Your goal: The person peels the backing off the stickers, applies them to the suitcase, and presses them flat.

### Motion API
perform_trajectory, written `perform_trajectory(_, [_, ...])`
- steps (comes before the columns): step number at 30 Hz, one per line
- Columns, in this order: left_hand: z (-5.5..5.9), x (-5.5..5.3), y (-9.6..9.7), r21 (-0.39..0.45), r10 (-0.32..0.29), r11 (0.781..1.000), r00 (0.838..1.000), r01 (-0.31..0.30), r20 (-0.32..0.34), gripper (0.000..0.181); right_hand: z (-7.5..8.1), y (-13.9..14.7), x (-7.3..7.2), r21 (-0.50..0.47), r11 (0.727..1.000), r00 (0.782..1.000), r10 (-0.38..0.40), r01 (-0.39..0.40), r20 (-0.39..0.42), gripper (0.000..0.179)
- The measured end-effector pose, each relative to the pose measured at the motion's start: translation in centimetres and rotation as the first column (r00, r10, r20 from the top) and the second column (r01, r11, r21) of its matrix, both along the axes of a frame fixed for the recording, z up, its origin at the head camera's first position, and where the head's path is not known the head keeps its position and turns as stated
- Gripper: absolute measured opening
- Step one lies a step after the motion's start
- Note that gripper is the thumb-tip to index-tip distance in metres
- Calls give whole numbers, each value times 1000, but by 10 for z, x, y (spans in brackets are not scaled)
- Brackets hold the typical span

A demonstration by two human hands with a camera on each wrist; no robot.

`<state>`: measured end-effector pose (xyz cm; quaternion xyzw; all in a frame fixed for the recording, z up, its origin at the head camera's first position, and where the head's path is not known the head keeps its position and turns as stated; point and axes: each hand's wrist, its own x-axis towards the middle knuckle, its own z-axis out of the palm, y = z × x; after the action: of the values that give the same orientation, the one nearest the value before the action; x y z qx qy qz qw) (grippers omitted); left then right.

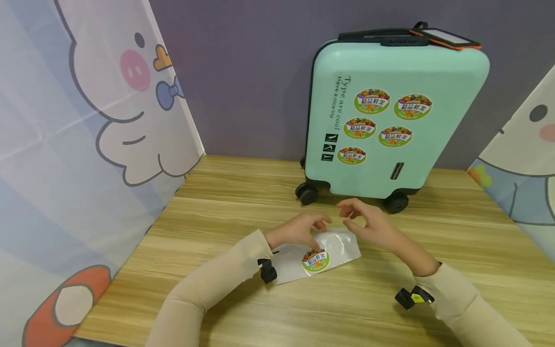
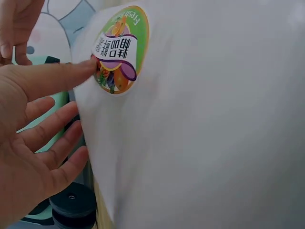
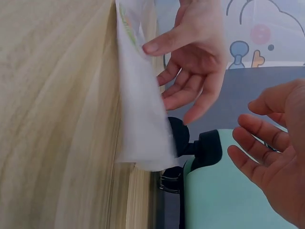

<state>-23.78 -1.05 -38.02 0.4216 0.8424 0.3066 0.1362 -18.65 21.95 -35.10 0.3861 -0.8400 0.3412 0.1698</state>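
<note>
A white, glossy sheet (image 1: 342, 246) lies on the table with one oval fruit sticker (image 1: 315, 261) on it. My left hand (image 1: 299, 230) is over the sheet, its thumb (image 2: 62, 78) touching the sticker's edge. The other left fingers (image 2: 50, 126) are spread and loosely bent beyond the sheet's edge, gripping nothing. Past the sheet's right end, my right hand (image 1: 370, 225) hovers with loosely curved fingers and holds nothing. A mint-green suitcase (image 1: 442, 82) stands upright behind both hands, with several matching stickers (image 1: 372, 101) on its front.
The suitcase's black wheels (image 1: 396, 201) rest on the wood-grain table (image 1: 208, 188). An orange-edged tablet-like item (image 1: 448, 38) lies on top beside the handle. A grey partition (image 1: 243, 86) rises behind, and a cartoon-printed cloth (image 1: 99, 72) hangs at the left.
</note>
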Motion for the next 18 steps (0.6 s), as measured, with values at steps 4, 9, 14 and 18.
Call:
perform_trajectory(4, [-4, 0, 1, -15, -1, 1000, 1000, 1, -15, 70, -1, -1, 3, 20, 1000, 1000, -3, 3, -4, 39])
perform_trajectory(9, [-3, 1, 1, -83, -18, 996, 1000, 17, -19, 78, -3, -3, 6, 51, 999, 1000, 5, -3, -27, 39])
perform_trajectory(14, [-2, 4, 1, -163, -56, 985, 998, 53, -12, 85, -6, -5, 7, 83, 997, 1000, 12, -10, -19, 36])
perform_trajectory(18, [-4, 5, 1, -160, -37, 986, 999, 34, -16, 79, -9, -8, 9, 99, 994, 999, 36, -34, -12, 33])
